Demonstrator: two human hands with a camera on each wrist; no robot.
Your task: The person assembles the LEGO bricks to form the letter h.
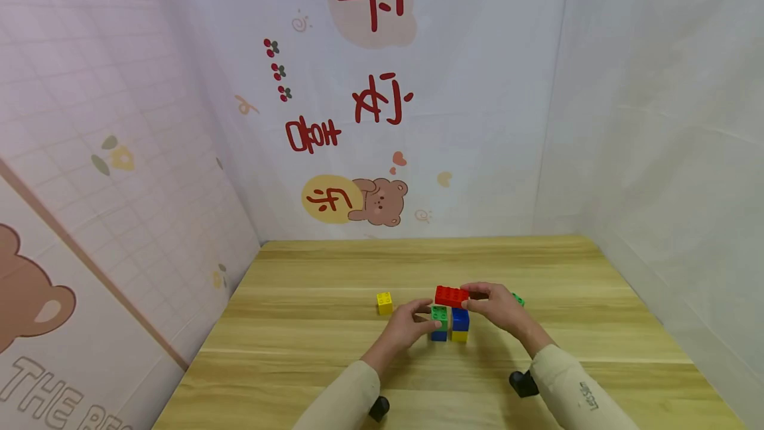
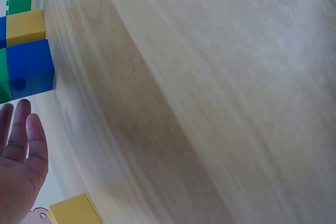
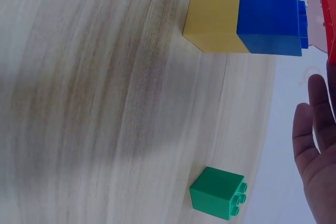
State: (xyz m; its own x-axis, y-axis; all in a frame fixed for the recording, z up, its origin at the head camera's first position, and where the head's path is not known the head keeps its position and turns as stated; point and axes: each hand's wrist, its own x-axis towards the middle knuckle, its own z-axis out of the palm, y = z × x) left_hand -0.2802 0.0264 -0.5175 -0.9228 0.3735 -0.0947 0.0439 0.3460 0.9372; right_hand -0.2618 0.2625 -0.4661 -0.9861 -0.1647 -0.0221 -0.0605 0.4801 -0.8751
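My right hand (image 1: 498,305) pinches the right end of a red building brick (image 1: 450,296) with studs on top. The red brick is raised over two short stacks standing side by side. In the left stack a green brick (image 1: 440,314) sits on a blue brick (image 1: 439,336); in the right one a blue brick (image 1: 460,319) sits on a yellow brick (image 1: 459,336). My left hand (image 1: 408,325) is at the left stack, thumb overlapping the green brick in the head view. Its other visible fingers (image 2: 18,137) extend beside the stack in the left wrist view.
A yellow brick (image 1: 384,303) stands on the wooden table (image 1: 322,271) left of the stacks. Another green brick (image 3: 218,192) lies to the right, partly hidden behind my right hand in the head view. Printed cloth walls (image 1: 477,118) rise around the table.
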